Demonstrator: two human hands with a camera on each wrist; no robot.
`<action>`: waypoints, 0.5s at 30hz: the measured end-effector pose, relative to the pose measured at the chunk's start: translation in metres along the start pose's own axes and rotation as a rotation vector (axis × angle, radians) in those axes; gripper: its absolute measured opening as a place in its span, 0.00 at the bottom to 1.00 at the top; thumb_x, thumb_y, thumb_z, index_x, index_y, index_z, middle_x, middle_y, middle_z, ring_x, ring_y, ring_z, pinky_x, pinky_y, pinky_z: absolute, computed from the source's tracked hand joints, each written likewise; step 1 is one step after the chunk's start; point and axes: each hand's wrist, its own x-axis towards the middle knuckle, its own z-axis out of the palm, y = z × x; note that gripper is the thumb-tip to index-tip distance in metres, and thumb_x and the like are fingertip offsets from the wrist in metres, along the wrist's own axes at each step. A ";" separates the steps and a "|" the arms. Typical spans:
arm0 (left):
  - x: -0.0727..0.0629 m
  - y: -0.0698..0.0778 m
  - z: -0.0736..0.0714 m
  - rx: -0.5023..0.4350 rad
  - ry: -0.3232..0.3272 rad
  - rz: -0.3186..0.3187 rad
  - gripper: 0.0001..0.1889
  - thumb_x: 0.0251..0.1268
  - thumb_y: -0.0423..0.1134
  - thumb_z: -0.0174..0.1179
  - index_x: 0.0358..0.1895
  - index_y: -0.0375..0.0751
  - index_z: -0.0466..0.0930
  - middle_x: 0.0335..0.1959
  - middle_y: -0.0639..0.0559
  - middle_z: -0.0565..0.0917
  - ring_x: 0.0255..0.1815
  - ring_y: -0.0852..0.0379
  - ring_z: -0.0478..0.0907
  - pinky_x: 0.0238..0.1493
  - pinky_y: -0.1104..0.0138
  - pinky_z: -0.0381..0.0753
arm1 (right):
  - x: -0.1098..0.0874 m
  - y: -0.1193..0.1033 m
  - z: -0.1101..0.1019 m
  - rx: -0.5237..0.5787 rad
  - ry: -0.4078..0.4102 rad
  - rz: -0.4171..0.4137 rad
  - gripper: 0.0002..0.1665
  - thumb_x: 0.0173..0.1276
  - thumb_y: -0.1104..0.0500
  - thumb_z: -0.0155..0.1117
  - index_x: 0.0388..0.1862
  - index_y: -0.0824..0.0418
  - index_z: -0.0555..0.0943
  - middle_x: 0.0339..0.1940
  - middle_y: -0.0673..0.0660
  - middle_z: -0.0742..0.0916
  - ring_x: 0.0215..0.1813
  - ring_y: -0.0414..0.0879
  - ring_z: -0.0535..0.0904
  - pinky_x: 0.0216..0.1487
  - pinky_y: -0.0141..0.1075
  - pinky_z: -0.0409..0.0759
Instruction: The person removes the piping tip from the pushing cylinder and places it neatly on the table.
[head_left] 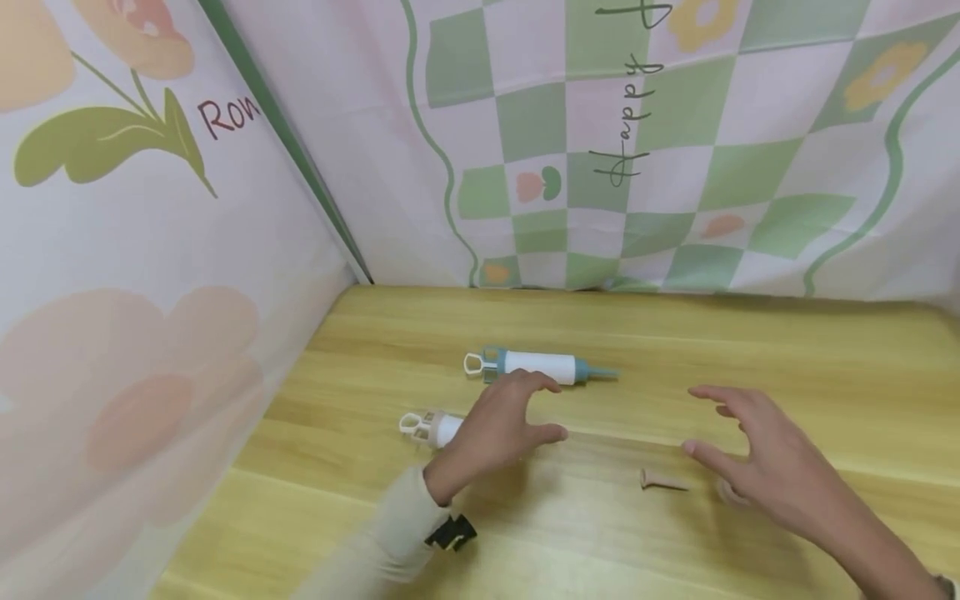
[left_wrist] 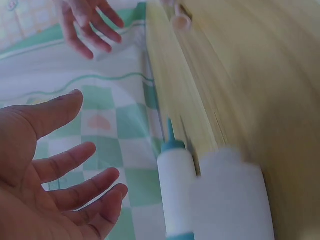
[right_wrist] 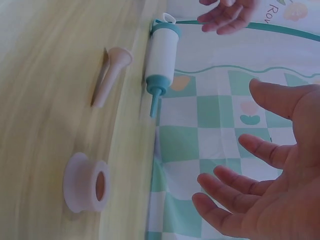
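Observation:
My left hand (head_left: 498,425) is over a beige-and-white syringe (head_left: 448,429), hiding its front part; its fingers are spread and hold nothing. Behind it lies a second syringe (head_left: 542,367) with a white barrel, teal ends and a thin teal tip pointing right. To the right, my right hand (head_left: 768,458) hovers with relaxed fingers and an empty palm. A beige nozzle (right_wrist: 111,75) with a flared end lies on the table between the hands. Nearest to the right hand is a beige flanged ring (right_wrist: 84,185), partly covered by that hand in the head view.
Everything lies on a wood-grain table (head_left: 360,333). A checked green-and-white cloth (head_left: 660,183) hangs along the table's back edge, and a flower-printed cloth (head_left: 150,250) stands along the left side.

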 end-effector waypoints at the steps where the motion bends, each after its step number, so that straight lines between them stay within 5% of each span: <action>1: -0.001 -0.003 -0.002 0.003 0.002 -0.006 0.26 0.59 0.47 0.73 0.60 0.46 0.80 0.55 0.56 0.81 0.58 0.56 0.75 0.58 0.62 0.74 | 0.001 0.001 -0.001 0.002 0.001 -0.002 0.39 0.66 0.50 0.72 0.70 0.64 0.70 0.63 0.72 0.73 0.58 0.69 0.72 0.45 0.68 0.71; 10: -0.001 -0.024 -0.021 -0.029 0.005 -0.068 0.26 0.61 0.45 0.72 0.60 0.42 0.78 0.63 0.49 0.78 0.67 0.47 0.69 0.65 0.52 0.70 | 0.007 -0.001 -0.002 0.041 -0.055 0.003 0.42 0.67 0.52 0.72 0.72 0.68 0.65 0.65 0.76 0.70 0.57 0.72 0.71 0.48 0.67 0.73; 15: -0.001 -0.036 -0.037 -0.041 0.022 -0.071 0.28 0.60 0.43 0.73 0.62 0.39 0.77 0.63 0.43 0.76 0.65 0.42 0.71 0.62 0.50 0.73 | 0.015 -0.005 -0.003 0.035 -0.100 0.000 0.45 0.68 0.51 0.71 0.74 0.69 0.62 0.67 0.77 0.68 0.59 0.73 0.70 0.47 0.69 0.72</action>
